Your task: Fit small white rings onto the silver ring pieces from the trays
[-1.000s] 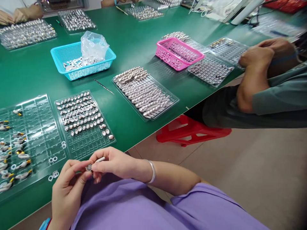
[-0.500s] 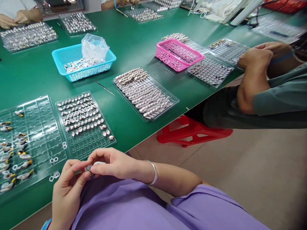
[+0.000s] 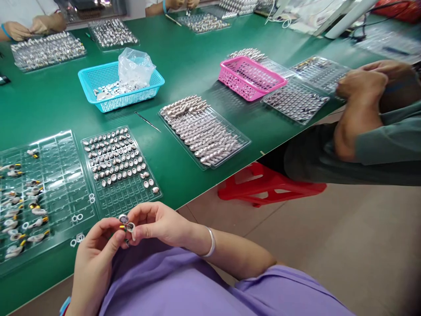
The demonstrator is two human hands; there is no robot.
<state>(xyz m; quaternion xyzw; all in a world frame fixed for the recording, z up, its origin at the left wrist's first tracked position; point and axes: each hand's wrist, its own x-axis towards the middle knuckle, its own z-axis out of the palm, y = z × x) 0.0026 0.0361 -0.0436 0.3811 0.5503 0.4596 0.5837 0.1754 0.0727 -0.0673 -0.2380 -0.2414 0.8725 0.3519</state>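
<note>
My left hand [image 3: 100, 245] is closed in a pinch on a small round-faced earbud part [image 3: 123, 218], with a yellow bit showing just below it. Between the thumb and fingers of my right hand [image 3: 161, 226] is a white cup-shaped earbud shell [image 3: 130, 227], right beside that part. Both hands meet in front of my body, near the table edge. Rows of similar shells fill much of a clear tray [image 3: 115, 202] just beyond them. To its left, a larger clear tray [image 3: 62, 162] carries white parts with yellow bits and several small white rings [image 3: 77, 217].
Tweezers [image 3: 147, 121] lie near a blue basket [image 3: 121, 105] holding white pieces and a plastic bag. A tray of white stem-like pieces [image 3: 205, 131] and a pink basket [image 3: 251, 90] stand farther right. A co-worker's hands [image 3: 365, 79] work at the right; other people sit across the table.
The two small parts have been turned and parted slightly, so the shell's hollow and the yellow bit now show. The whole view has shifted a little.
</note>
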